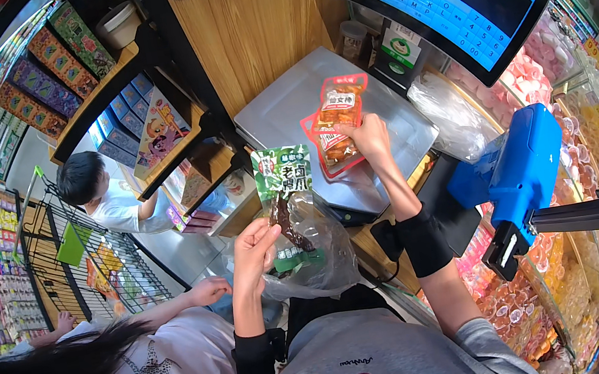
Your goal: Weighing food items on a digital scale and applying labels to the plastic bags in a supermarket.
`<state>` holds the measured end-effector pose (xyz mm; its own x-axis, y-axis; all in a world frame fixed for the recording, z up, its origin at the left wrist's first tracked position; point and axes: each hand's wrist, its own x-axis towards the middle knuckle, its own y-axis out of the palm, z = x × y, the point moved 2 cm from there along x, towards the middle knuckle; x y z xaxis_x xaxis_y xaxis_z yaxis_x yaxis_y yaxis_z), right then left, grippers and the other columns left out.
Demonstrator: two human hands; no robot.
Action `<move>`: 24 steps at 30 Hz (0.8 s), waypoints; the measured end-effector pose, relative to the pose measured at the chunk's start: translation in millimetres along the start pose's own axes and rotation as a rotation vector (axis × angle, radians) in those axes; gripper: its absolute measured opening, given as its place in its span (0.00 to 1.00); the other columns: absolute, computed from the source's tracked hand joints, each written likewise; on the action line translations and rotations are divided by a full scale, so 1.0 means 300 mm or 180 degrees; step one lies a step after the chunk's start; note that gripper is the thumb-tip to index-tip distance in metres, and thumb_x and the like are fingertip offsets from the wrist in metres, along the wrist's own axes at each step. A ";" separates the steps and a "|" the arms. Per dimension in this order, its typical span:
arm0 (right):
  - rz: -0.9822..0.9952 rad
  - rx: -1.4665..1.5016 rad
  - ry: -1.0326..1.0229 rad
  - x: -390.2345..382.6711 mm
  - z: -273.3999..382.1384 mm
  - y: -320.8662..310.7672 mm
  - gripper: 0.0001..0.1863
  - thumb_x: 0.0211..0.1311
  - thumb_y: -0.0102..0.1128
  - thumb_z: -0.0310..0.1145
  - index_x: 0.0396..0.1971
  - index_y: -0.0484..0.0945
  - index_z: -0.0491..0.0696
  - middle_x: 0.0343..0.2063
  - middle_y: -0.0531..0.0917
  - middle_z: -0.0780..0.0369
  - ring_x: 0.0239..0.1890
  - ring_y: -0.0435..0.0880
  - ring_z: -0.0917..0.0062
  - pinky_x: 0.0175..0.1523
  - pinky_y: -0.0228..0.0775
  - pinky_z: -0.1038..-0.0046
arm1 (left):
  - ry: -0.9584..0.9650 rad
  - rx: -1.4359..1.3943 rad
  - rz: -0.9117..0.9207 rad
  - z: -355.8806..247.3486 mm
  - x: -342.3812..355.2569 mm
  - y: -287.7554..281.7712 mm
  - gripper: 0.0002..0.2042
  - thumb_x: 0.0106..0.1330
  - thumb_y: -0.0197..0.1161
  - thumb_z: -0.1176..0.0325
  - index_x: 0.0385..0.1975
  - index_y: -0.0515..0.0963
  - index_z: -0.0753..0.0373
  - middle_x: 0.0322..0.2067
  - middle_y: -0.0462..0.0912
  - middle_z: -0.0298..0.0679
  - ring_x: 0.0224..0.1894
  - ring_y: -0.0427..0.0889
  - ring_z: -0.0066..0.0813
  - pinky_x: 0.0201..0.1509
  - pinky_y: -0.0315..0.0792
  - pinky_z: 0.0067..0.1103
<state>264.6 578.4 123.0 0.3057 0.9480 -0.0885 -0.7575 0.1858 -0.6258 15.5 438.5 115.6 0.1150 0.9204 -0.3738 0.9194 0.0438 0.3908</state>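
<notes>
My left hand [255, 250] is closed on a green vacuum snack pack [288, 204] with dark meat inside, held upright over a crumpled clear plastic bag [326, 267]; whether its fingers grip the bag too, I cannot tell. My right hand [365, 136] grips two overlapping red snack packs [337, 109] above or on the steel scale plate [273, 106]. A large touch screen [435, 7] stands beyond the scale, with a small dark unit [387, 75] below it.
A blue handheld device [511, 165] is at right, beside plastic bags [447, 120] and bulk candy bins [578, 262]. A person [111, 206] is at boxed-goods shelves [54, 72], near a cart [87, 255]. Another person [141, 370] with long hair is close on my left.
</notes>
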 end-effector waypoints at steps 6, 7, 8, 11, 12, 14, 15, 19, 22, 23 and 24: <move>-0.0369 0.0697 -0.0754 -0.079 -0.013 -0.014 0.16 0.47 0.61 0.34 0.36 0.72 0.44 0.31 0.81 0.53 0.34 0.80 0.63 0.38 0.69 0.69 | 0.0058 -0.0057 0.0010 -0.007 0.025 0.028 0.08 0.59 0.58 0.72 0.37 0.72 0.64 0.19 0.73 0.24 0.09 0.55 0.06 0.11 0.42 0.11; -0.0395 0.0955 -0.0920 -0.110 -0.019 -0.033 0.15 0.49 0.60 0.31 0.37 0.70 0.43 0.30 0.81 0.53 0.34 0.81 0.65 0.37 0.69 0.71 | 0.0070 -0.0038 0.0001 -0.012 0.031 0.041 0.07 0.59 0.58 0.72 0.37 0.72 0.64 0.19 0.72 0.24 0.09 0.55 0.06 0.11 0.41 0.11; -0.0368 0.0926 -0.0555 -0.176 0.009 -0.080 0.12 0.51 0.58 0.27 0.36 0.69 0.42 0.29 0.80 0.53 0.31 0.80 0.71 0.36 0.68 0.74 | 0.0084 -0.0036 0.0030 -0.012 0.038 0.047 0.08 0.59 0.58 0.72 0.37 0.73 0.64 0.17 0.71 0.23 0.09 0.55 0.06 0.11 0.41 0.11; -0.0484 0.1271 -0.0613 -0.323 -0.091 -0.168 0.15 0.53 0.58 0.27 0.41 0.70 0.43 0.30 0.79 0.64 0.31 0.74 0.83 0.39 0.67 0.78 | 0.0115 0.0076 0.0027 -0.037 0.052 0.058 0.08 0.59 0.58 0.72 0.37 0.73 0.64 0.15 0.69 0.23 0.08 0.55 0.06 0.11 0.42 0.11; -0.0382 0.1405 -0.0676 -0.369 -0.159 -0.199 0.17 0.52 0.58 0.27 0.43 0.69 0.43 0.33 0.78 0.64 0.33 0.73 0.85 0.41 0.66 0.79 | 0.0184 0.0126 -0.0067 -0.033 0.064 0.062 0.08 0.59 0.58 0.72 0.37 0.73 0.63 0.14 0.69 0.23 0.08 0.55 0.06 0.10 0.43 0.11; -0.0277 0.1555 -0.0276 -0.469 -0.263 -0.253 0.16 0.50 0.59 0.25 0.41 0.69 0.41 0.32 0.77 0.65 0.34 0.72 0.86 0.41 0.66 0.82 | 0.0243 0.0367 -0.0013 -0.057 0.091 0.109 0.09 0.58 0.59 0.72 0.37 0.72 0.64 0.17 0.73 0.26 0.09 0.57 0.06 0.11 0.44 0.10; -0.0431 0.1393 -0.0292 -0.505 -0.309 -0.275 0.15 0.50 0.59 0.24 0.39 0.70 0.41 0.31 0.77 0.66 0.32 0.72 0.87 0.39 0.66 0.83 | 0.0305 0.0501 0.0002 -0.069 0.111 0.148 0.09 0.58 0.59 0.71 0.38 0.71 0.64 0.19 0.75 0.27 0.10 0.58 0.06 0.11 0.45 0.10; -0.0363 0.1639 0.0169 -0.617 -0.382 -0.323 0.12 0.50 0.60 0.25 0.35 0.70 0.42 0.30 0.77 0.67 0.31 0.72 0.88 0.36 0.65 0.83 | 0.0483 0.1027 0.0156 -0.087 0.277 0.248 0.11 0.56 0.61 0.71 0.37 0.72 0.66 0.20 0.77 0.29 0.12 0.59 0.08 0.12 0.46 0.11; -0.0387 0.1625 0.0081 -0.672 -0.408 -0.309 0.13 0.51 0.59 0.24 0.37 0.70 0.43 0.30 0.77 0.67 0.30 0.72 0.87 0.37 0.65 0.83 | 0.0804 0.1263 0.0118 -0.063 0.419 0.267 0.10 0.54 0.63 0.72 0.34 0.74 0.67 0.17 0.76 0.29 0.13 0.61 0.09 0.15 0.50 0.11; -0.0382 0.1670 0.0147 -0.688 -0.415 -0.303 0.14 0.51 0.59 0.24 0.38 0.70 0.43 0.30 0.78 0.67 0.31 0.72 0.87 0.38 0.65 0.83 | 0.0929 0.1437 0.0067 -0.047 0.466 0.258 0.10 0.52 0.64 0.71 0.32 0.76 0.67 0.18 0.78 0.31 0.15 0.67 0.11 0.18 0.57 0.13; -0.0341 0.1772 0.0040 -0.700 -0.415 -0.302 0.14 0.52 0.59 0.25 0.40 0.69 0.43 0.31 0.78 0.66 0.32 0.73 0.87 0.39 0.65 0.84 | 0.1007 0.1693 -0.0025 -0.024 0.515 0.247 0.11 0.51 0.65 0.70 0.32 0.77 0.68 0.19 0.78 0.33 0.17 0.70 0.14 0.20 0.61 0.15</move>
<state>340.8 330.2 101.8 0.4020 0.9138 -0.0585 -0.9107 0.3924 -0.1291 98.6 586.7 92.8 0.0655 0.9950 -0.0756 0.9907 -0.0739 -0.1143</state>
